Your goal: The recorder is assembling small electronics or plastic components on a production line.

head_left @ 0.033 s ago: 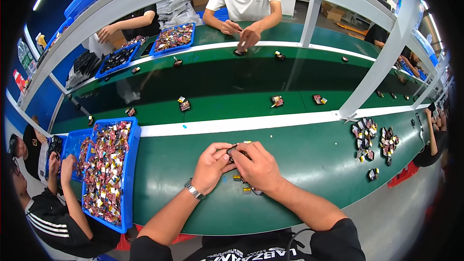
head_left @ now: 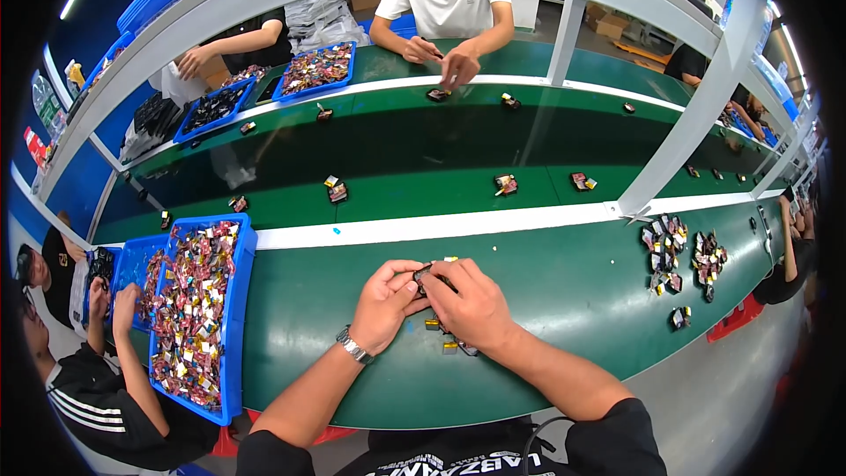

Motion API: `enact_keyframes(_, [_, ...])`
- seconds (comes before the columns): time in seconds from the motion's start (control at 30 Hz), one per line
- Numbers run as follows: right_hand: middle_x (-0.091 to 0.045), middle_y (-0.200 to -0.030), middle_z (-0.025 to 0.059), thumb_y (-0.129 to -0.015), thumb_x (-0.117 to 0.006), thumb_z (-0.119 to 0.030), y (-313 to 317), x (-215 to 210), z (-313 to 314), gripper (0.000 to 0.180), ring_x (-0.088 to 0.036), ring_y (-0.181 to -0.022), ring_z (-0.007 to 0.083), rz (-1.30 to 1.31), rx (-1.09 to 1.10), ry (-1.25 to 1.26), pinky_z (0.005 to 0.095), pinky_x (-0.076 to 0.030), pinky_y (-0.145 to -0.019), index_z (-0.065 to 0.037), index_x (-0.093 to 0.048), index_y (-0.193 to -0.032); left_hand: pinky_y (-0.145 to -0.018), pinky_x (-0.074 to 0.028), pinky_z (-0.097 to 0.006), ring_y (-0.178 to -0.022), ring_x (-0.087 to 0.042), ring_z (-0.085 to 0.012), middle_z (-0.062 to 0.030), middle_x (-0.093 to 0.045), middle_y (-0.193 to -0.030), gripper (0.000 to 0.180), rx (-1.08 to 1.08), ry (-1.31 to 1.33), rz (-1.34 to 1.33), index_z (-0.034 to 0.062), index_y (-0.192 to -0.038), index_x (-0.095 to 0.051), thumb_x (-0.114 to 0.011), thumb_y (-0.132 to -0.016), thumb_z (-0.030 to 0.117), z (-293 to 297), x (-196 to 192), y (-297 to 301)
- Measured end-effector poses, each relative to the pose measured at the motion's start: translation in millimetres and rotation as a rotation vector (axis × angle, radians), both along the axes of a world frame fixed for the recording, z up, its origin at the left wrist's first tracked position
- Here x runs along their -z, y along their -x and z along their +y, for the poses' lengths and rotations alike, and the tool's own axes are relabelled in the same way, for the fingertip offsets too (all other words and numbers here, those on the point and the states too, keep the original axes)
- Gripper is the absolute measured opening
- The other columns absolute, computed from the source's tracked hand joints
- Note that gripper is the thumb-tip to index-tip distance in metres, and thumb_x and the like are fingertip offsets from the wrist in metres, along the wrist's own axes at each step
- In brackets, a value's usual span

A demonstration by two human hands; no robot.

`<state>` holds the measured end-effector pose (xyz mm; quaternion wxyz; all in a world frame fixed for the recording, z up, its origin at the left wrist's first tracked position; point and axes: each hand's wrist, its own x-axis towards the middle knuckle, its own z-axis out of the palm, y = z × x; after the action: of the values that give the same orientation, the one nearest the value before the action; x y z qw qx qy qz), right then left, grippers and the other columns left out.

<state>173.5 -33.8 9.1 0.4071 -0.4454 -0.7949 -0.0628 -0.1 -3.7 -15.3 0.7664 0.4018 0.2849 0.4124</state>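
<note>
My left hand [head_left: 386, 304] and my right hand [head_left: 471, 304] meet over the green bench. Between them they grip a small black plastic housing [head_left: 425, 278], largely covered by the fingers. The left thumb and fingers close on its near side, while the right fingertips press on its top. Small electronic parts with yellow pieces [head_left: 451, 347] lie on the bench under my right hand, partly hidden by it. Another bit of yellow [head_left: 451, 258] shows just beyond my fingers.
A blue tray [head_left: 233, 335] heaped with small red circuit parts stands left. Piles of assembled pieces [head_left: 665, 247] lie right. Beyond a white rail [head_left: 414, 227], a green conveyor [head_left: 423, 198] carries several units. A grey frame post [head_left: 687, 115] rises at right. Co-workers sit opposite and at both sides.
</note>
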Motion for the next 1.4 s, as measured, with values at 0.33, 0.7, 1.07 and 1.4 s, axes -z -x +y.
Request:
enact_keyframes(0.33, [-0.061,-0.1,0.0075,-0.073,-0.069,-0.005,-2,2,0,0.024,-0.061,-0.087,0.0214,-0.042,-0.012,-0.025,0.0308,-0.055,-0.068,-0.001,-0.067,-0.097,-0.096,-0.055,-0.038,-0.112,-0.062,-0.0195,-0.0137,-0.062,-0.123,0.024,0.017,0.018,-0.025,0.0009,-0.124,-0.048,-0.047,-0.1,0.0,-1,-3,1])
enact_keyframes(0.7, [-0.061,-0.099,0.0078,-0.073,-0.065,-0.008,0,-6,-1,0.024,-0.061,-0.086,0.0209,-0.161,0.013,-0.085,0.0313,-0.054,-0.07,0.001,-0.067,-0.095,-0.097,-0.055,-0.038,-0.114,-0.061,-0.0199,-0.0143,-0.061,-0.124,0.024,-0.007,-0.017,-0.003,0.0,-0.124,-0.049,-0.047,-0.099,-0.001,-1,-1,-2])
enact_keyframes(1.07, [-0.062,-0.105,0.0105,-0.079,-0.071,-0.001,0,6,2,0.021,-0.064,-0.088,0.0233,0.247,-0.078,0.116,0.0326,-0.055,-0.071,-0.001,-0.069,-0.1,-0.084,-0.059,-0.033,-0.102,-0.065,-0.017,-0.0111,-0.065,-0.113,0.021,-0.08,-0.029,0.058,0.0013,-0.119,-0.051,-0.053,-0.098,0.001,-3,-4,-4])
enact_keyframes(1.4, [-0.064,-0.096,0.0107,-0.082,-0.072,0.0,-3,5,0,0.02,-0.068,-0.074,0.015,0.64,-0.115,0.531,0.0265,-0.055,-0.067,0.002,-0.068,-0.101,-0.087,-0.052,-0.026,-0.102,-0.063,-0.014,-0.0121,-0.065,-0.111,0.02,-0.214,-0.327,0.253,-0.0034,-0.118,-0.053,-0.052,-0.098,-0.001,-7,11,-13])
